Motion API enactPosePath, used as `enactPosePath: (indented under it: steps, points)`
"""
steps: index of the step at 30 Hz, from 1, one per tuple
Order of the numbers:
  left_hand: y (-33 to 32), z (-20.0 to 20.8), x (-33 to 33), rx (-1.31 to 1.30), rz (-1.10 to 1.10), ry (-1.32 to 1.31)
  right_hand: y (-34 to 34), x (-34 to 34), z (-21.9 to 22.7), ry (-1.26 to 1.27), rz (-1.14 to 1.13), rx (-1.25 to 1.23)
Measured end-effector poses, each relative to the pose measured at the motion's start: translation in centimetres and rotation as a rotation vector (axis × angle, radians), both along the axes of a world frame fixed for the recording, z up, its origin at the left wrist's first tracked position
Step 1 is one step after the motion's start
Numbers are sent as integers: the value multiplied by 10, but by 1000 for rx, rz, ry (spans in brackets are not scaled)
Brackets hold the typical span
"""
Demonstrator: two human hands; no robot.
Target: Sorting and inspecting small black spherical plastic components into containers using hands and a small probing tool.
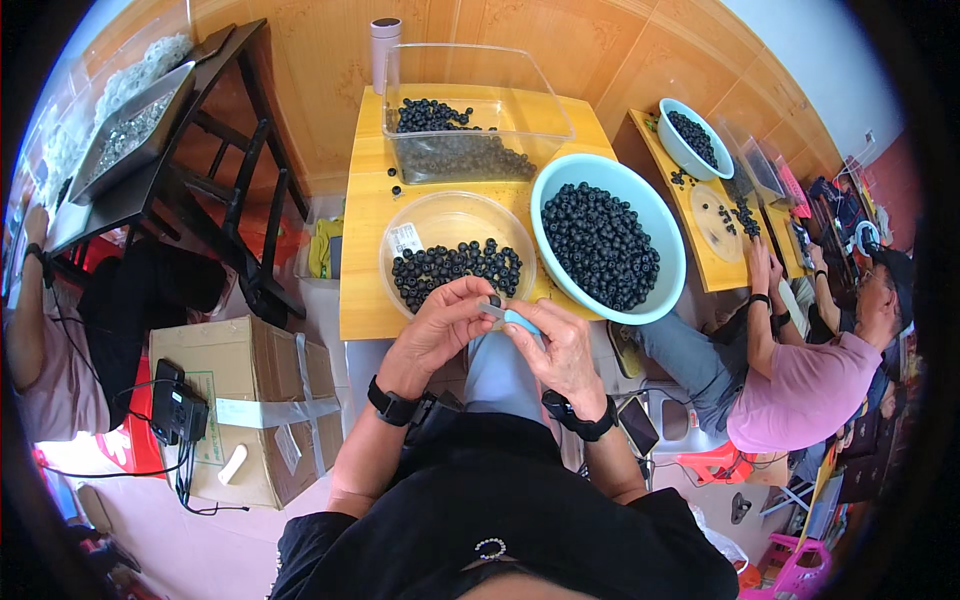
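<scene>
My left hand (pixel 440 328) pinches a small round black bead (pixel 495 300) over the front edge of the yellow table. My right hand (pixel 562 352) grips a small knife with a light blue handle (pixel 520 321), its blade against or very near the bead. Just beyond my hands lies a shallow round clear tray (pixel 452 212), its near half covered with black beads (pixel 462 268). To the right stands a light blue basin (pixel 672 232) heaped with more of them. Behind the tray, a clear rectangular box (pixel 545 112) holds further black beads. A few lie loose on the tabletop.
A pink bottle (pixel 385 50) stands at the back left. On the floor to my left is a taped cardboard box (pixel 230 400) with black cabled devices on top. A person in pink (pixel 800 395) works at another yellow table on the right; another sits at the far left.
</scene>
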State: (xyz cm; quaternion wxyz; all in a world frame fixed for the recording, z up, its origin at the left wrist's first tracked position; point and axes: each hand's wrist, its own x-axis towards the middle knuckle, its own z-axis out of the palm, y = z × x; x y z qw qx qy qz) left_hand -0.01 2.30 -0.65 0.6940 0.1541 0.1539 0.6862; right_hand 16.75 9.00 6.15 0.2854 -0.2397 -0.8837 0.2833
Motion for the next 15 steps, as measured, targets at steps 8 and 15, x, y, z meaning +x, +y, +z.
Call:
enactPosePath:
  steps: [8,15]
  points:
    - [-1,1,0,21,10,10,1,-1,-1,10,0,2]
    - [-2,4,-1,1,23,27,2,-2,-1,15,12,-13]
